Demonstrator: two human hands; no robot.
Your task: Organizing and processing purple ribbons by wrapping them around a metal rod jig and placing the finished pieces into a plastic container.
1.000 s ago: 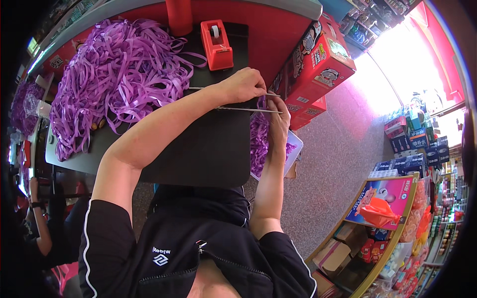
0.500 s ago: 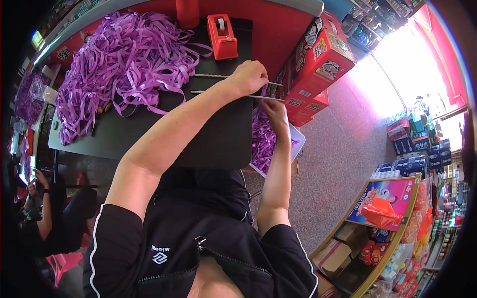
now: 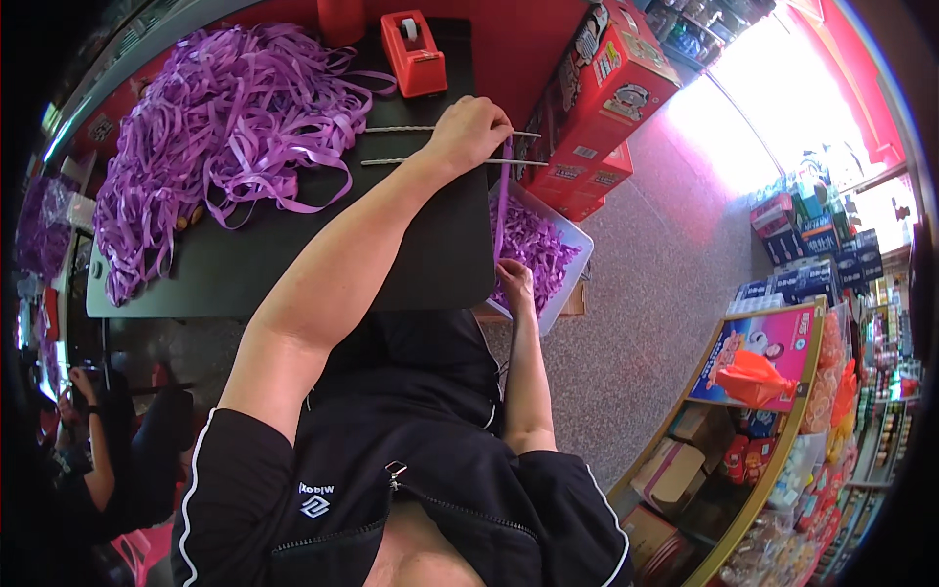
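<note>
Two thin metal rods, a twisted upper one (image 3: 396, 129) and a lower one (image 3: 383, 162), jut past the right edge of the black table (image 3: 430, 245). My left hand (image 3: 471, 132) lies over the upper rod, its fingers bent together at the top of a purple ribbon (image 3: 503, 210); the fingertips are partly hidden. From the rods the ribbon runs taut down beside the table edge. Lower down, my right hand (image 3: 515, 284) pinches it. Beneath, a pale bin (image 3: 577, 259) holds more purple ribbons (image 3: 538, 240).
A big heap of purple ribbons (image 3: 235, 117) covers the table's left part. A red tape dispenser (image 3: 416, 59) stands at the back. Red cartons (image 3: 611, 98) are stacked beyond the bin. A shelf unit (image 3: 753, 391) is at the right; another person (image 3: 98, 440) sits at the left.
My right hand has dropped from the rods toward me, drawing the ribbon out straight. My left hand stays at the rods. The whole view has shifted slightly.
</note>
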